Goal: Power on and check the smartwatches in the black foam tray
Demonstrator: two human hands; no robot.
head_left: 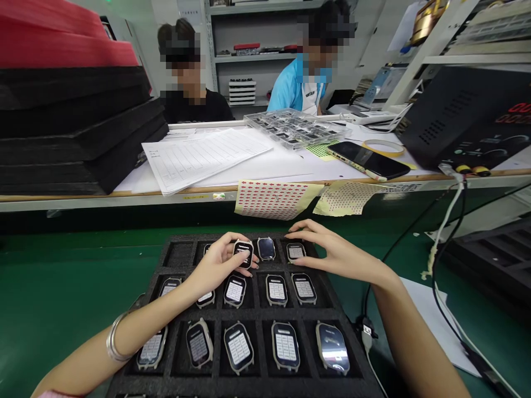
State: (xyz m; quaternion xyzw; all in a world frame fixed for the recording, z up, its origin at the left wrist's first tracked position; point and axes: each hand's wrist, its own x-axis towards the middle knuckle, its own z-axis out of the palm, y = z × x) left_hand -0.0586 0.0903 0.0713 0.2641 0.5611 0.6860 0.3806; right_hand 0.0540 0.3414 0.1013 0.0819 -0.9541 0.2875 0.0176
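Note:
My left hand (226, 255) is closed round a smartwatch case (243, 255) without a strap, its thumb over the lit screen, above the back row of a black foam tray (259, 314). Over the far right compartment of that row, my right hand (321, 247) has its fingers apart, with the thumb and fingertips around another smartwatch (296, 252) that lies in its slot. Between my hands sits a watch with a dark screen (266, 249). Several more watches lie in the nearer rows, most showing white grids, such as this one (239, 347). My left forearm covers part of the tray.
A white bench (219, 166) beyond holds papers (203, 157), a clear plastic tray (296, 127), a phone (369, 160) and a black power supply (460, 116). Stacked foam trays (70, 127) stand left. Cables (435, 260) hang at right. Two people sit across the bench.

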